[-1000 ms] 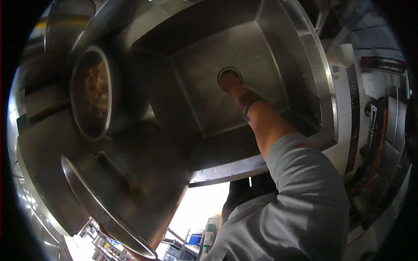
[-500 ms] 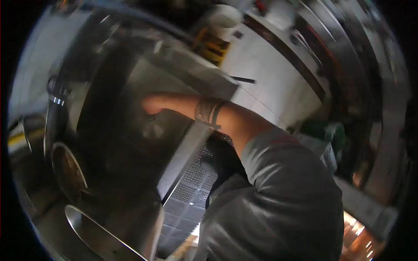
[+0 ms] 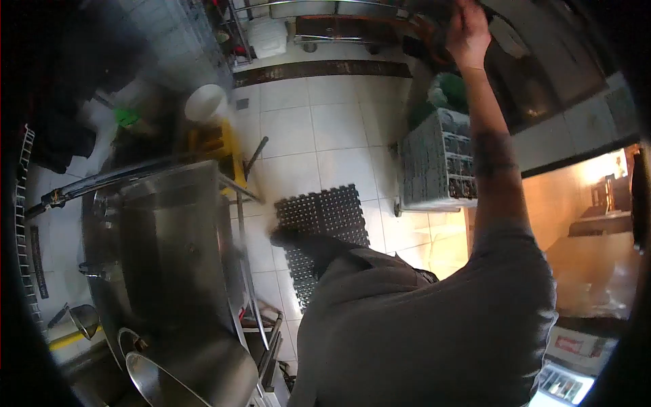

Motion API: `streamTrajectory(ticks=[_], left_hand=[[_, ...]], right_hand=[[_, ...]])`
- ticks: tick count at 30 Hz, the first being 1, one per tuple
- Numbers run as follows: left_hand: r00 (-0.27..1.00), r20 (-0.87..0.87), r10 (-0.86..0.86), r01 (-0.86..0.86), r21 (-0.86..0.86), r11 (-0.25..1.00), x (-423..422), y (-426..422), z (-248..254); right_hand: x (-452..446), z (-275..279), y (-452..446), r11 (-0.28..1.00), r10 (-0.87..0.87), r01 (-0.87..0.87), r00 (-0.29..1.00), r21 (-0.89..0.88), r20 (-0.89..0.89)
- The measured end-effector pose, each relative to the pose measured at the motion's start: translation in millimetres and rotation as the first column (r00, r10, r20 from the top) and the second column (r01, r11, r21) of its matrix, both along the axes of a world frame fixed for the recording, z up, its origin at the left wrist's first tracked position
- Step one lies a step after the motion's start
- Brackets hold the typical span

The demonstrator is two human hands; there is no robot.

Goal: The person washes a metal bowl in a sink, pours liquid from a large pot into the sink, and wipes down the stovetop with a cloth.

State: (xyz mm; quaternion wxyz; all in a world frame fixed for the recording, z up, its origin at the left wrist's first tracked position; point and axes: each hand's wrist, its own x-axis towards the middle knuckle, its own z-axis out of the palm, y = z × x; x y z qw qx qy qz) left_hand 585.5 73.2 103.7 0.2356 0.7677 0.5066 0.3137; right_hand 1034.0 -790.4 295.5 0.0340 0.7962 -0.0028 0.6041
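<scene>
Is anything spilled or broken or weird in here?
Nothing really stands out. The black floor mat lies flat, and I see no puddle on the white tiles around it. The metal sink is too dark and blurry to check properly.

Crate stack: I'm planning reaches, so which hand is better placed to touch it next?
The right hand, probably: it is stretched out on the same side of the picture as the crate stack; the left is out of view.
</scene>
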Motion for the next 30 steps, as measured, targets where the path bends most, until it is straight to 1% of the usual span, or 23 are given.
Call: streamTrajectory(ticks=[1, 3, 5, 6, 7, 9, 10, 11, 12, 13, 14, 15, 16, 17, 18, 19, 20, 22, 24, 25, 27, 28, 30], left_hand=[[1.000, -0.011, -0.015, 0.015, 0.014, 1.000, -6, 2, 1], [1.000, -0.018, -0.009, 0.010, 0.038, 0.999, -17, 0, 2], [1.000, -0.022, 0.002, 0.000, 0.081, 0.997, -32, 0, 4], [1.000, -0.028, 0.006, -0.003, 0.109, 0.994, -41, 3, 7], [0.999, -0.040, 0.006, 0.000, 0.140, 0.990, -50, 5, 9], [0.996, -0.088, -0.004, 0.026, 0.257, 0.966, -79, 14, 17], [0.986, -0.168, -0.006, 0.073, 0.391, 0.918, -98, 20, 23], [0.956, -0.291, 0.022, 0.152, 0.562, 0.813, -117, 23, 30], [0.922, -0.381, 0.064, 0.222, 0.659, 0.719, -141, 24, 30], [0.902, -0.422, 0.090, 0.249, 0.680, 0.690, -157, 16, 35], [0.955, -0.293, -0.040, 0.208, 0.569, 0.796, -158, 7, 31], [1.000, -0.007, -0.027, 0.028, 0.262, 0.965, -124, -31, 56], [0.987, -0.062, -0.146, 0.156, 0.533, 0.832, -148, -3, 30], [0.927, 0.375, -0.010, -0.007, 0.044, 0.999, -149, 0, 29], [0.658, 0.702, 0.271, 0.076, -0.420, 0.904, -142, 2, 35], [0.538, 0.701, 0.468, 0.135, -0.620, 0.773, -130, -2, 51], [0.555, 0.753, 0.354, 0.214, -0.540, 0.814, -135, 2, 37], [0.540, 0.714, 0.445, 0.221, -0.630, 0.744, -122, -17, 60], [0.543, 0.714, 0.442, 0.250, -0.640, 0.726, -113, -24, 69], [0.524, 0.716, 0.462, 0.224, -0.639, 0.736, -111, -25, 70], [0.517, 0.741, 0.428, 0.230, -0.602, 0.765, -111, -25, 66], [0.505, 0.739, 0.446, 0.205, -0.605, 0.769, -110, -25, 63], [0.474, 0.757, 0.450, 0.216, -0.596, 0.774, -104, -23, 64]], right_hand=[[-18, -45, -74, 0.986, -0.152, 0.164, 0.958, 0.032, -0.244], [-64, -163, -178, 0.896, -0.284, 0.416, 0.805, 0.156, -0.521], [-92, -212, -139, 0.835, -0.140, 0.485, 0.642, 0.258, -0.754], [-91, -252, -110, 0.835, -0.080, 0.480, 0.592, 0.271, -0.802], [-83, -289, -57, 0.863, -0.006, 0.412, 0.585, 0.291, -0.811], [-60, -347, 63, 0.906, 0.223, 0.179, 0.570, 0.384, -0.790], [-47, -362, 127, 0.885, 0.383, 0.023, 0.530, 0.464, -0.757], [-44, -335, 203, 0.748, 0.653, -0.146, 0.335, 0.647, -0.680], [-42, -315, 283, 0.629, 0.776, -0.161, 0.189, 0.760, -0.602], [-47, -284, 356, 0.543, 0.831, -0.233, 0.011, 0.807, -0.556], [-53, -266, 421, 0.343, 0.893, -0.122, -0.266, 0.932, -0.363], [-49, -258, 485, 0.181, 0.861, -0.063, -0.471, 0.981, -0.189], [-52, -247, 548, 0.059, 0.767, 0.046, -0.642, 0.997, -0.015], [-60, -219, 601, 0.020, 0.702, 0.152, -0.706, 0.988, 0.094], [-73, -189, 646, 0.006, 0.648, 0.254, -0.737, 0.967, 0.190], [-83, -172, 690, 0.047, 0.621, 0.296, -0.757, 0.954, 0.205], [-92, -157, 727, 0.089, 0.614, 0.334, -0.760, 0.938, 0.213], [-104, -139, 782, 0.152, 0.607, 0.293, -0.781, 0.944, 0.145], [-97, -132, 816, 0.278, 0.444, 0.370, -0.868, 0.887, 0.223], [-101, -131, 827, 0.291, 0.410, 0.356, -0.885, 0.888, 0.220], [-116, -122, 841, 0.243, 0.257, 0.243, -0.950, 0.939, 0.179], [-121, -122, 844, 0.254, 0.228, 0.237, -0.957, 0.938, 0.180], [-126, -119, 845, 0.301, 0.392, 0.443, -0.865, 0.845, 0.314]])
